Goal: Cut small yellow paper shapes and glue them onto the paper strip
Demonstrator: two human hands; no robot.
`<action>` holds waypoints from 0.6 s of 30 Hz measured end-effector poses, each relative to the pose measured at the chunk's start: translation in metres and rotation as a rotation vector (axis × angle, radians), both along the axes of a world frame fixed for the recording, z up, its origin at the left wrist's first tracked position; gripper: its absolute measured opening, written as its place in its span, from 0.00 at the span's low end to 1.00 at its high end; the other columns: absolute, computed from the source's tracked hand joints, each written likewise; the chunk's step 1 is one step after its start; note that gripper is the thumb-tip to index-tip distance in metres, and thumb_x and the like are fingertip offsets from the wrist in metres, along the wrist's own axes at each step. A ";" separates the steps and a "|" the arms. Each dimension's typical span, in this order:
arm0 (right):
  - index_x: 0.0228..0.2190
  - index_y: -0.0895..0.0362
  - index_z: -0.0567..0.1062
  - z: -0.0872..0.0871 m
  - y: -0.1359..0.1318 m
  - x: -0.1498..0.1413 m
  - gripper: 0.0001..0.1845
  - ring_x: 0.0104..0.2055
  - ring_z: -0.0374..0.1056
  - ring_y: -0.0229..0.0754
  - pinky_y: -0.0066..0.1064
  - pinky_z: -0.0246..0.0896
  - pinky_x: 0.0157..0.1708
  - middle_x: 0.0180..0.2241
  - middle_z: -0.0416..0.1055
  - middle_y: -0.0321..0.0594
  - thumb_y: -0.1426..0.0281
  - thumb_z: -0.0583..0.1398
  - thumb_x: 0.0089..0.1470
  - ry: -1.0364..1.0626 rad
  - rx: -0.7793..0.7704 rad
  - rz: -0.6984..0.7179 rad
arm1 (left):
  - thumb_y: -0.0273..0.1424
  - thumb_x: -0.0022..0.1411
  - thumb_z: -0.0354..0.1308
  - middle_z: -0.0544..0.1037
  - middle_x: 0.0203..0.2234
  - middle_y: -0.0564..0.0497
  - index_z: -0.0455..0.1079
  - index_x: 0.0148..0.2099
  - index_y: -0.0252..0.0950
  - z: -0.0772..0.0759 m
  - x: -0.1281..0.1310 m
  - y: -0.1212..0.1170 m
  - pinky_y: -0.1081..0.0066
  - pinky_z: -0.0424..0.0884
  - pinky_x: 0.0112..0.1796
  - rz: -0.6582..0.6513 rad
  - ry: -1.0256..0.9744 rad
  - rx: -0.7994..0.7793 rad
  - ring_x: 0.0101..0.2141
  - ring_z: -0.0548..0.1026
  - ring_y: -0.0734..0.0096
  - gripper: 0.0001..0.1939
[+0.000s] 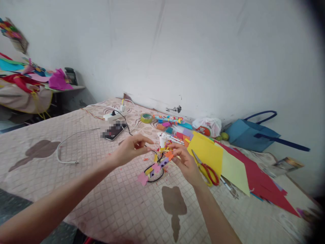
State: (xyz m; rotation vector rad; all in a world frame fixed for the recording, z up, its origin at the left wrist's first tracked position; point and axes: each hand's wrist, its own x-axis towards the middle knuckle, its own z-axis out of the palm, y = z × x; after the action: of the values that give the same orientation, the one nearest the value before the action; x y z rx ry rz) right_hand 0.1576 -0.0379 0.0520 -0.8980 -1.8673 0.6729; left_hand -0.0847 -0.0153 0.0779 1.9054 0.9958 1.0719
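My left hand pinches what looks like the end of a thin black cord, its thumb and forefinger nearly together. The cord loops down onto the bed behind a paper-decorated strip. Purple with dark dots, this strip carries a pink paper flower at its lower end and an orange one at its upper end. My right hand grips the strip by the orange end. Just beyond the fingers stand a white glue gun-like object and small coloured paper scraps.
Red-handled scissors lie on yellow paper at right, near red sheets. A blue bag rests by the wall. Green tape, a phone and a power strip lie farther back, with a grey cable at left.
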 end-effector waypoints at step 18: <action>0.29 0.53 0.67 -0.004 0.000 0.002 0.04 0.53 0.58 0.46 0.44 0.50 0.53 0.46 0.64 0.42 0.67 0.56 0.56 0.005 -0.013 0.015 | 0.38 0.53 0.57 0.60 0.17 0.58 0.63 0.25 0.34 0.002 0.002 0.010 0.77 0.54 0.22 -0.135 -0.375 -0.376 0.19 0.57 0.80 0.13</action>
State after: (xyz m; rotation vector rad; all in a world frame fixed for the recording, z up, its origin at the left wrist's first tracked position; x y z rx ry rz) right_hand 0.1595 -0.0383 0.0482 -0.8909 -1.8687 0.6962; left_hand -0.0831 -0.0053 0.0801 1.3848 0.7773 1.0306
